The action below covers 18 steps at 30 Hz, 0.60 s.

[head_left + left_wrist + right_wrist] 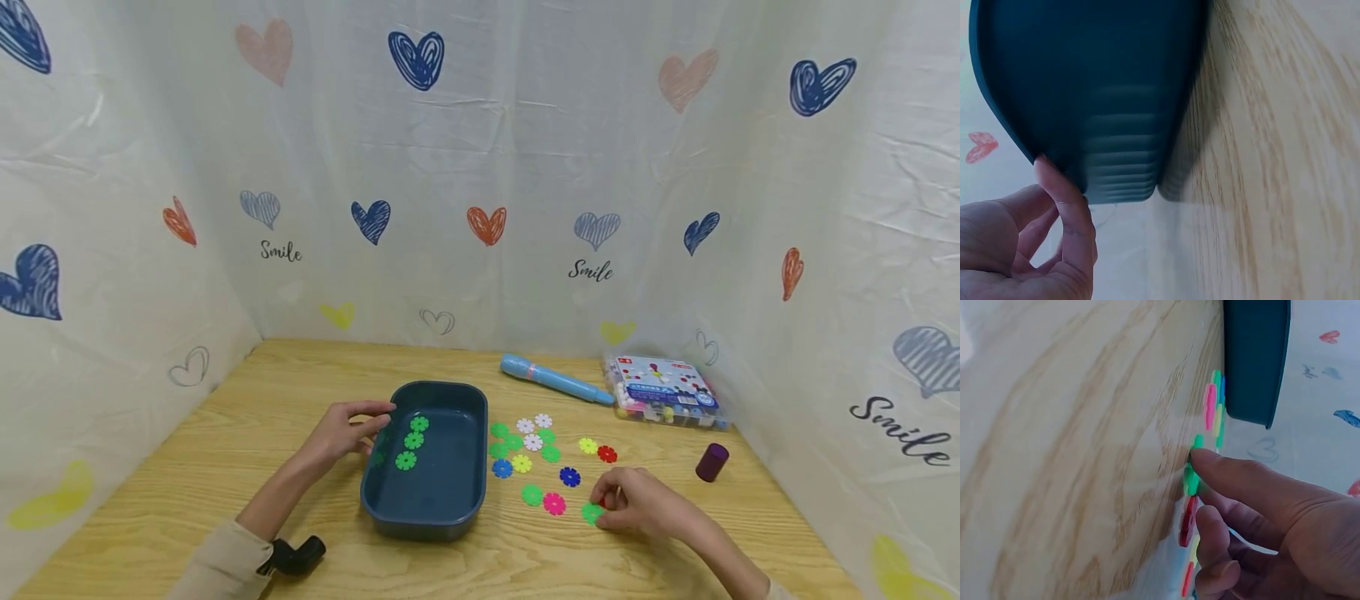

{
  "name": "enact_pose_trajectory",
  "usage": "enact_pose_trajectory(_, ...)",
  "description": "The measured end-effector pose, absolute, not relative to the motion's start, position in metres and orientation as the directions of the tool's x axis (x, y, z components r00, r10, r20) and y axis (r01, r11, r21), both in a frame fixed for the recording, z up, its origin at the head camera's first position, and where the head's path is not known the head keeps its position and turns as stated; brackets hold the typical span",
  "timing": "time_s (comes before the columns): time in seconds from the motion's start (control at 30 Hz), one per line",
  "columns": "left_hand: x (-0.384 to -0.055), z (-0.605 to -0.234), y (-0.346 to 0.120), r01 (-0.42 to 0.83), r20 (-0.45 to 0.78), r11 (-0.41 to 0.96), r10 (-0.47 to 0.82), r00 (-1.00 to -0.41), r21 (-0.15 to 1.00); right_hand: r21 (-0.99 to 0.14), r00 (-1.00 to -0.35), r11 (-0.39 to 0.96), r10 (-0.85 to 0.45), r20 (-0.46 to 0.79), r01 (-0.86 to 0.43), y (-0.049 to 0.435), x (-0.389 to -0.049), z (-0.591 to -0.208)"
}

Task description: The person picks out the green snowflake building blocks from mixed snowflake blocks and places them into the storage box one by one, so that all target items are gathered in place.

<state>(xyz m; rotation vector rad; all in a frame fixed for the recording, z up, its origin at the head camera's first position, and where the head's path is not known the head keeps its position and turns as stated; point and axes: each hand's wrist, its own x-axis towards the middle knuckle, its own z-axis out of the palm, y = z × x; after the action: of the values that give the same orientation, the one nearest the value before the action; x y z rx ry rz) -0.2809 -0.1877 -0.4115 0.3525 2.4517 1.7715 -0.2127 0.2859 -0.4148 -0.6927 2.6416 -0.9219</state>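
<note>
The right hand [636,504] pinches a green disc [590,513] at the tabletop [315,371], right of the tray [431,530]; the left hand [347,429], fingers loosely extended, touches the tray's left rim.

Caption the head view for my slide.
Left grip at the tray, green discs inside; right grip on another green disc outside.
</note>
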Motion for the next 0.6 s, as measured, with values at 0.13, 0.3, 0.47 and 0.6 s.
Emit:
enact_pose_trajectory(0.13,-0.2764,-0.4127,-0.1895,0.132,0.057,0.287,0.258,-0.965,0.949,-0.671,-0.85,0.669,-0.515,-0.108,-0.32,0.2864,-0.2146,-0.4165)
enact_pose_trajectory(0.3,-0.2739,-0.4123,-0.1928,0.115,0.039,0.304,0.246,-0.968,0.946,-0.679,-0.843,0.661,-0.526,-0.114,-0.32,0.2826,-0.2192,-0.416)
enact_pose_trajectory(0.47,-0.2755,-0.4099,-0.1957,0.094,0.006,0.321,0.266,-0.964,0.943,-0.663,-0.834,0.665,-0.541,-0.108,-0.345,0.2833,-0.2204,-0.4137)
enact_pose_trajectory(0.6,-0.2773,-0.4095,-0.1973,0.072,-0.021,0.304,0.292,-0.956,0.95,-0.655,-0.836,0.662,-0.542,-0.083,-0.364,0.288,-0.2193,-0.414)
